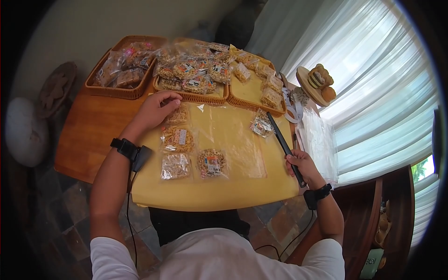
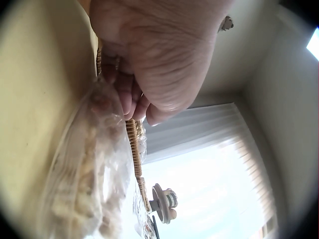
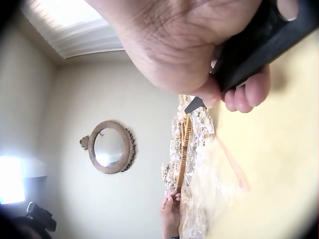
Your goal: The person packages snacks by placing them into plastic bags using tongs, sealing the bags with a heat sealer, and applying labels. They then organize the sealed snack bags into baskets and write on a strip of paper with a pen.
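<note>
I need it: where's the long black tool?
In the head view, the tool is in the right hand, at the right edge of the yellow sheet, its tip by a clear-bagged snack.

Daylight pours through the sheer white curtains on the right of the head view, flaring off plastic wrappers, while dark rounded edges bend all three views, and both wrist views look soft, their windows burning to white.
</note>
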`<state>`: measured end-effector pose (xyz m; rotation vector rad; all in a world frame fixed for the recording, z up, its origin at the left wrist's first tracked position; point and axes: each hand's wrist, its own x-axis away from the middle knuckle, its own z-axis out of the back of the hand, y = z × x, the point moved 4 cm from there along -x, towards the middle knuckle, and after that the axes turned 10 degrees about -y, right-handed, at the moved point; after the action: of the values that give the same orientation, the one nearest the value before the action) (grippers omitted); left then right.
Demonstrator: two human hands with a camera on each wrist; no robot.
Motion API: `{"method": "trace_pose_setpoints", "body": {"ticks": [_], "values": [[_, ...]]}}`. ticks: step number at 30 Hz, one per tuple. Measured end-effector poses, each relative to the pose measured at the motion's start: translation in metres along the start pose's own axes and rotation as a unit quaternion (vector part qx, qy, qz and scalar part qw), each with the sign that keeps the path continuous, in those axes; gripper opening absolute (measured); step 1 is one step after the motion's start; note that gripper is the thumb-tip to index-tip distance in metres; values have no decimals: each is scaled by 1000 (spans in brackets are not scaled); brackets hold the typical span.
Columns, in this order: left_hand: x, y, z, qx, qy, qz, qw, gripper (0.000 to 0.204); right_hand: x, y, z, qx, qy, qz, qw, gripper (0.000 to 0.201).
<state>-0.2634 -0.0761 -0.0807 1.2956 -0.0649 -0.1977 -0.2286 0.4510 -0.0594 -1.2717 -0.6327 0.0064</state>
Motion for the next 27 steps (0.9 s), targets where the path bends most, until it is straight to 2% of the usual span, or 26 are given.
{"method": "trace_pose_setpoints", "body": {"ticks": [1, 3, 6, 12, 19, 22, 24, 25, 27], "values": [[0, 0, 0, -1, 3, 1, 1000, 28, -1, -1, 0, 1, -2, 1, 1000, 17], [-1, -3, 1, -9, 0, -4, 1000, 27, -3, 0, -7, -32, -78, -13, 996, 18], [-2, -3, 2, -23, -2, -4, 1000, 26, -1, 0, -12, -57, -121, -54, 990, 19], [-4, -6, 1, -10, -3, -16, 1000, 26, -7, -4, -26, -71, -211, -68, 973, 20], [-4, -8, 2, -14, 3, -28, 999, 25, -22, -31, -47, -44, -232, -76, 969, 27], [-1, -5, 2, -3, -8, -18, 1000, 26, -12, -40, -28, 32, -232, -104, 967, 29], [-4, -5, 0, -52, -15, -70, 996, 28, -5, -41, -9, 121, -251, -121, 953, 27], [-4, -4, -1, -50, -16, -69, 996, 28, -5, -40, -4, 148, -254, -127, 948, 24], [-3, 1, -4, -60, -45, -101, 992, 25, -7, -33, -2, 126, -254, -128, 950, 22]]}}
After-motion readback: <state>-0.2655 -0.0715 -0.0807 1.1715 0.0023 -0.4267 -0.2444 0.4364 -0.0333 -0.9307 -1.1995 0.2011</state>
